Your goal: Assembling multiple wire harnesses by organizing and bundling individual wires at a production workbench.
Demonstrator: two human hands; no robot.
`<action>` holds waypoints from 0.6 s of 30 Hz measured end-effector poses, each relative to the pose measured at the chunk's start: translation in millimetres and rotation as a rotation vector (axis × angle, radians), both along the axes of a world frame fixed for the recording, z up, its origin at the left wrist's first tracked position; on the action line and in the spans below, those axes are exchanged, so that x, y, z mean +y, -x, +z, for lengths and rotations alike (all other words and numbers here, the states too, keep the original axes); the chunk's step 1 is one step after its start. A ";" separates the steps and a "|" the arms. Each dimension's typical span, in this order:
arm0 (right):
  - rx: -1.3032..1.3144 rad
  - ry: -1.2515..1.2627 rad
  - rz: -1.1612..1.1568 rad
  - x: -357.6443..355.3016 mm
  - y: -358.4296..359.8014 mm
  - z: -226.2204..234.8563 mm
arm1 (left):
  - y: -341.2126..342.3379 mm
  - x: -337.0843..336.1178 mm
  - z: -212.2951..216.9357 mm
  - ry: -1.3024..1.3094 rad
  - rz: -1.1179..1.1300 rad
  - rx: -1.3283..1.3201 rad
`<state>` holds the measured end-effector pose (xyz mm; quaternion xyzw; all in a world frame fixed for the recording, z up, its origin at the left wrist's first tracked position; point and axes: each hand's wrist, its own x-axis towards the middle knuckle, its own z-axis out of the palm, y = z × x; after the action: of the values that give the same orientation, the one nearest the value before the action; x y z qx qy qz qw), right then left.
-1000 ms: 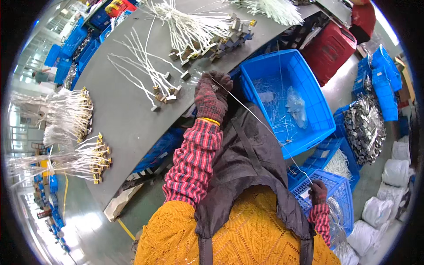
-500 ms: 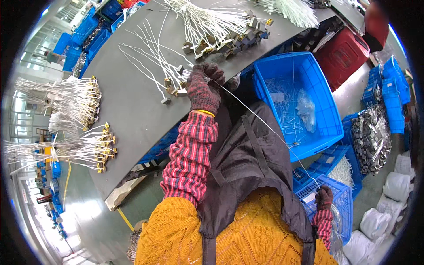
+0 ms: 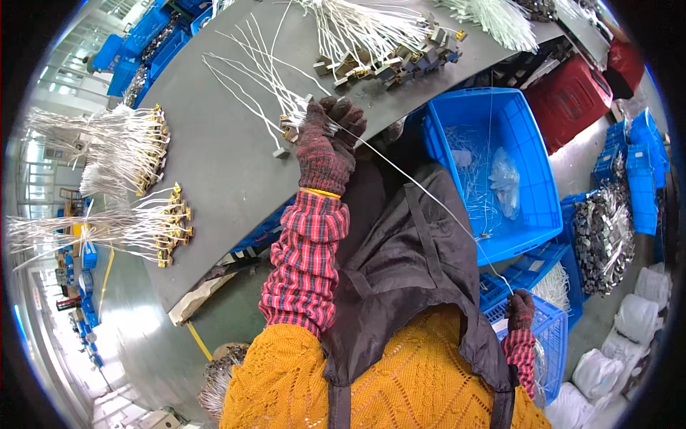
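My left hand [image 3: 327,139], in a dark red and black knit glove, is closed at the edge of the grey table [image 3: 221,157]. A long white wire [image 3: 426,187] leaves its fingers and stretches nearly straight down to my right hand [image 3: 519,309]. That hand, gloved alike, is closed on the wire's other end, low at the right over a blue mesh crate [image 3: 549,330]. Beside my left fingers lie loose white wires [image 3: 246,86] with small block connectors [image 3: 281,153]; the glove hides part of them. A larger bunch of wires with dark connectors [image 3: 400,68] lies beyond.
Tied wire bundles [image 3: 118,146] with brass-coloured ends lie along the table's left side. A blue bin [image 3: 541,222] with wire scraps and a plastic bag stands right of my lap. Farther right are a red container [image 3: 569,99], a heap of metal parts [image 3: 604,236] and white sacks [image 3: 636,314].
The view has shifted a little, so the table's things sit farther right. My left hand has moved slightly left relative to the wire bunch. The wire stays stretched between both hands.
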<state>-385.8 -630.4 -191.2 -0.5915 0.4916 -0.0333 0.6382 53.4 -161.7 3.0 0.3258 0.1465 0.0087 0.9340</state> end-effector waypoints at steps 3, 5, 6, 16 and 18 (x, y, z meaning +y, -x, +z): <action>0.005 0.012 0.008 15.6 -14.1 14.0 | 5.0 -3.9 -6.4 -0.023 -0.054 -0.006; -0.010 0.035 0.073 36.8 -37.0 34.0 | 12.9 -13.5 -9.5 0.048 -0.131 -0.082; 0.052 0.046 0.117 52.5 -56.5 44.0 | 19.8 -20.0 -11.0 -0.002 -0.215 -0.161; -0.406 0.086 0.535 248.0 -313.1 125.0 | 37.2 -47.4 -14.7 -0.204 -0.237 -0.372; -0.496 -0.256 0.522 265.2 -322.2 139.1 | 27.8 -17.0 -11.6 -0.227 -0.135 -0.275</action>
<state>-63.6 -365.2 -52.1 -0.5864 0.1553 0.0499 0.7934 25.6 -178.7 -8.5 0.4339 -0.0065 0.0068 0.9009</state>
